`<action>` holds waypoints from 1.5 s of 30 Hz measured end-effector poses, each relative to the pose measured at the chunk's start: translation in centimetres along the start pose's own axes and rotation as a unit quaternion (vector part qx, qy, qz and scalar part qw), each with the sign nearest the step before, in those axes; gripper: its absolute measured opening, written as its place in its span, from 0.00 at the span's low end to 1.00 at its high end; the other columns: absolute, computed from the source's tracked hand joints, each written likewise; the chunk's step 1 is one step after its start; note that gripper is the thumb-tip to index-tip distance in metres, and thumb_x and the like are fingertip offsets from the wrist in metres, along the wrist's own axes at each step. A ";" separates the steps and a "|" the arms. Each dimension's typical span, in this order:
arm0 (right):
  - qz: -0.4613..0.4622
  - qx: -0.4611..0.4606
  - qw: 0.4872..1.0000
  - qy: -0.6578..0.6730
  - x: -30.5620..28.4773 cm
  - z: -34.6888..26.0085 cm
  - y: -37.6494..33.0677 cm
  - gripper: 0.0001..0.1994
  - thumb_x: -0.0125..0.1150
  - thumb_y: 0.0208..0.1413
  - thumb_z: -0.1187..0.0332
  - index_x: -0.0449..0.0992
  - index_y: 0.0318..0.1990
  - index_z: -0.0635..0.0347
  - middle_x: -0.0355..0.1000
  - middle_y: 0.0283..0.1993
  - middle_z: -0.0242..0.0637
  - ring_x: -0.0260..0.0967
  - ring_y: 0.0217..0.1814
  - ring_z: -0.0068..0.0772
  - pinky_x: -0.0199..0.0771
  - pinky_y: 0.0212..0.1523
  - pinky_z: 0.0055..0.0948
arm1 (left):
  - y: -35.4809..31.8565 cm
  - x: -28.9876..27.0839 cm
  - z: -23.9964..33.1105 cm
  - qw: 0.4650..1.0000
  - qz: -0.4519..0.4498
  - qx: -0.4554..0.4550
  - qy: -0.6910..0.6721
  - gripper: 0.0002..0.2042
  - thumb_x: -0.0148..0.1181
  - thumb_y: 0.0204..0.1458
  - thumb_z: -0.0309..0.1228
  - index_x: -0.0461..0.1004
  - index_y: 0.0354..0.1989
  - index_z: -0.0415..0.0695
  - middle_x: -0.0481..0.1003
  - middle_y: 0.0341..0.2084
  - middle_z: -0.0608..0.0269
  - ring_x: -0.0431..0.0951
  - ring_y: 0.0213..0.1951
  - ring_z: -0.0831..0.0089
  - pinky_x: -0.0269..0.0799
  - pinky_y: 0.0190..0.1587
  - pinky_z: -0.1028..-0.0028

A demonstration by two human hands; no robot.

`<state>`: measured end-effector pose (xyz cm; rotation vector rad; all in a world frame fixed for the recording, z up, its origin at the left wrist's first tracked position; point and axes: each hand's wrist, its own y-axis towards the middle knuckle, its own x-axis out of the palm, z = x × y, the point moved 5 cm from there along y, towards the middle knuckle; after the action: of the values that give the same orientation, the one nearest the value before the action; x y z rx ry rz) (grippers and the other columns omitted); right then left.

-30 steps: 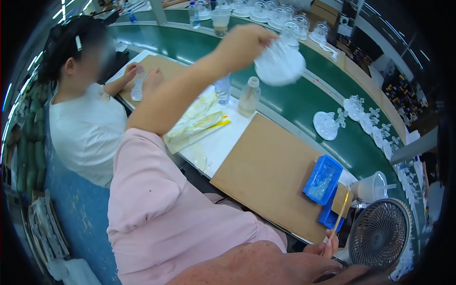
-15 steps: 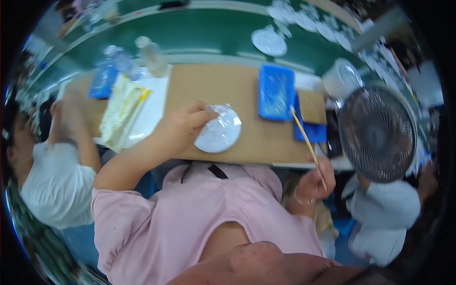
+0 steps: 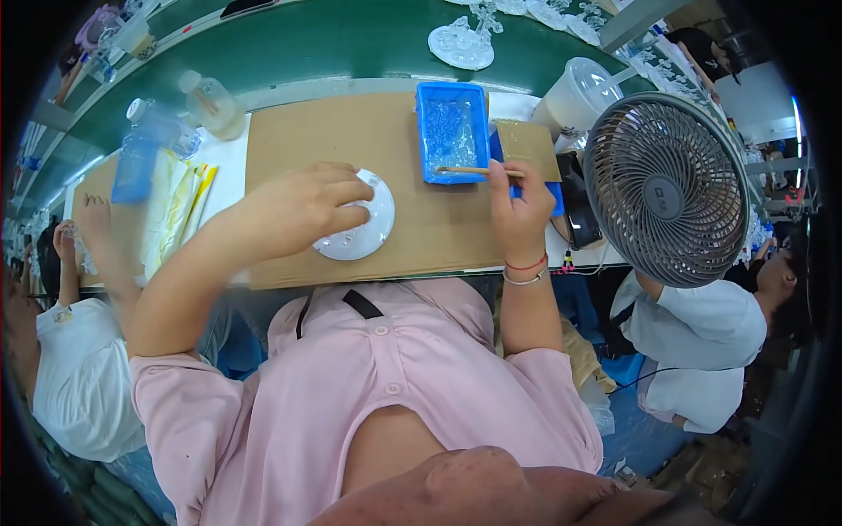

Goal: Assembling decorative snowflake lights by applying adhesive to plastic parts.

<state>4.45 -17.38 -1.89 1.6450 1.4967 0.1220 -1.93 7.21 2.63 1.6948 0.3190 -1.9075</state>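
White round disc (image 3: 373, 230) lies at the centre of the frame, on a brown cardboard sheet (image 3: 294, 145), its upper-left part covered by the left hand (image 3: 307, 206). That hand's fingers bend over the disc from the left, their tips above its face; whether they grip its edge or a small clear piece cannot be told. Right of the disc and apart from it, the right hand (image 3: 522, 206) pinches a thin wooden stick (image 3: 469, 171) between thumb and fingers, its tip pointing left across the near end of a blue tray (image 3: 424, 136). Farther out, a grey fan (image 3: 662, 197) stands at right, two bottles (image 3: 215, 107) at upper left, and a green belt (image 3: 351, 48) crosses the top.
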 end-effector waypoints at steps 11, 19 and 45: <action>0.013 -0.034 0.999 -0.019 0.1 -0.3 2.6 0.08 0.65 0.53 0.72 0.72 0.31 0.64 0.71 0.22 0.37 0.68 0.21 0.23 0.68 0.24 0.21 | -1.7 -1.5 -3.8 0.965 0.111 -0.238 0.028 0.10 0.65 0.46 0.30 0.76 0.37 0.44 0.76 0.27 0.60 0.76 0.32 0.59 0.71 0.35 0.65; 0.010 0.041 0.999 0.013 0.8 1.7 3.0 0.09 0.64 0.56 0.71 0.70 0.28 0.64 0.73 0.20 0.34 0.69 0.20 0.17 0.67 0.23 0.16 | -4.2 1.7 -4.1 0.898 0.257 -0.353 -0.059 0.21 0.65 0.49 0.32 0.70 0.52 0.45 0.75 0.41 0.55 0.76 0.42 0.58 0.72 0.43 0.66; -0.090 -0.061 0.993 -0.047 2.2 -1.0 3.3 0.08 0.62 0.57 0.71 0.70 0.32 0.65 0.73 0.23 0.34 0.71 0.23 0.19 0.67 0.24 0.16 | -6.6 3.3 -3.8 0.861 0.329 -0.362 -0.141 0.19 0.64 0.48 0.25 0.73 0.51 0.42 0.75 0.48 0.55 0.73 0.51 0.61 0.66 0.55 0.69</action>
<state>6.93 -14.57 -0.15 1.3931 1.5271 0.0353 -2.53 13.78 -2.43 0.8425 0.2476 -1.2515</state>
